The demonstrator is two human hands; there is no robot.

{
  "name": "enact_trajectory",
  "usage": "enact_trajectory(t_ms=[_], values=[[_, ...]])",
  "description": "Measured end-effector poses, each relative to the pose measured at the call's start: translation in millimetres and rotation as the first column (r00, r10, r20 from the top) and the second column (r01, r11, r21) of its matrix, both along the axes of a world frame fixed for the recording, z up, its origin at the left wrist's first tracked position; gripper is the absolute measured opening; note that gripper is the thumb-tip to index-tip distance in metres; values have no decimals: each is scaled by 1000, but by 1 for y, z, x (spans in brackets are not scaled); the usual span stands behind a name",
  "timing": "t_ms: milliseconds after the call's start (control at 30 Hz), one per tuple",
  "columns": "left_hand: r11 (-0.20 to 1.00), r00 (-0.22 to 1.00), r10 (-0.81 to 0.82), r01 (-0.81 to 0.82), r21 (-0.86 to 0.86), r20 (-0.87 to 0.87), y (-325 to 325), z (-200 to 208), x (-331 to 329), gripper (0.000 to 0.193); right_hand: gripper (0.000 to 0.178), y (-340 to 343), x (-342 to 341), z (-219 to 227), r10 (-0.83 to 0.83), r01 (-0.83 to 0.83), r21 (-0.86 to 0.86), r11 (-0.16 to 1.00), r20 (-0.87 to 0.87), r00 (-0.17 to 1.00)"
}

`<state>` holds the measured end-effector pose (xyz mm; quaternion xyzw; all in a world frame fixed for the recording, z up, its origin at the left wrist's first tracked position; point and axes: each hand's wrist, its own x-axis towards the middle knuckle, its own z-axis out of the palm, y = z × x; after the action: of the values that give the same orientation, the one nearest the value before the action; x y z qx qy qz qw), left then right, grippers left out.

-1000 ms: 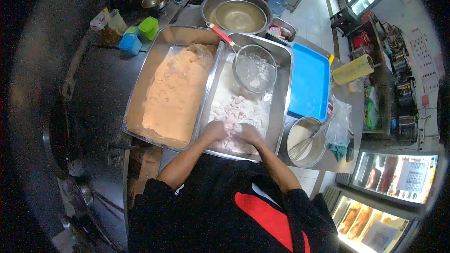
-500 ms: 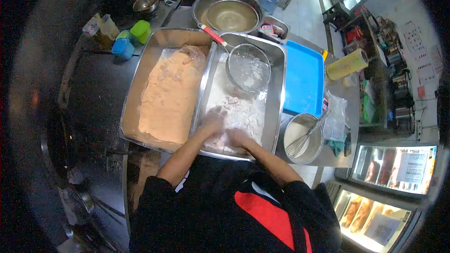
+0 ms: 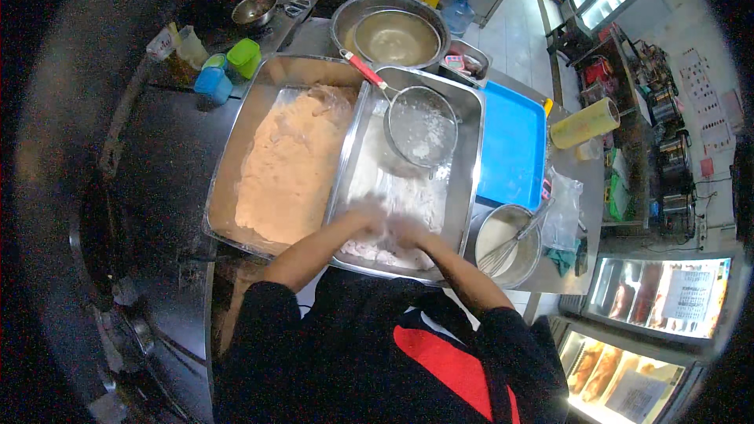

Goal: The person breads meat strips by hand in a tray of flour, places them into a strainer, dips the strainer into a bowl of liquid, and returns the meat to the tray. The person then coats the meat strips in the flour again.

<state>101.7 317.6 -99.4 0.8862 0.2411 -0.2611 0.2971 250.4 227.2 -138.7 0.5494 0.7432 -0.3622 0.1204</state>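
Note:
Both hands are down in a steel tray (image 3: 465,180) of white flour (image 3: 424,188), close together near its front end. My left hand (image 3: 367,218) is smeared by motion, and so is my right hand (image 3: 406,231); the fingers do not show clearly. Flour-coated pieces (image 3: 377,254), perhaps meat, lie in front of and beneath them. A round sieve (image 3: 422,127) with a red handle rests over the far part of this tray, with a little flour on its mesh. Left of it stands a second steel tray (image 3: 228,149) heaped with orange-tan powder (image 3: 290,165).
At the right are a blue tray (image 3: 512,145) and a pot (image 3: 538,255) of pale batter with a whisk (image 3: 503,253). Behind stand a large bowl (image 3: 339,20) of cloudy liquid and a small steel pan (image 3: 481,59). Green (image 3: 245,55) and blue tubs (image 3: 210,85) sit at the far left.
My hands have moved slightly back from my body and closer together. The floured pieces that lay beyond them are now spread nearer the tray's front. The whole view has shifted a little.

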Motion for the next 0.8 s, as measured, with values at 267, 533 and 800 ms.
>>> enact_trajectory(t_ms=[267, 533, 800], values=[[789, 798, 575, -599, -134, -181, -43, -121, -41, 54, 50, -43, 23, -18, -234, 233, -57, 971, -10, 972], [922, 926, 377, -373, -103, 21, -50, -36, -24, 52, 53, -39, 22, -6, -660, 648, -157, 745, -314, 683], [945, 943, 325, -327, 25, 77, -52, -63, -39, 50, 49, -36, 35, 53, -271, 274, 135, 952, -47, 962]])
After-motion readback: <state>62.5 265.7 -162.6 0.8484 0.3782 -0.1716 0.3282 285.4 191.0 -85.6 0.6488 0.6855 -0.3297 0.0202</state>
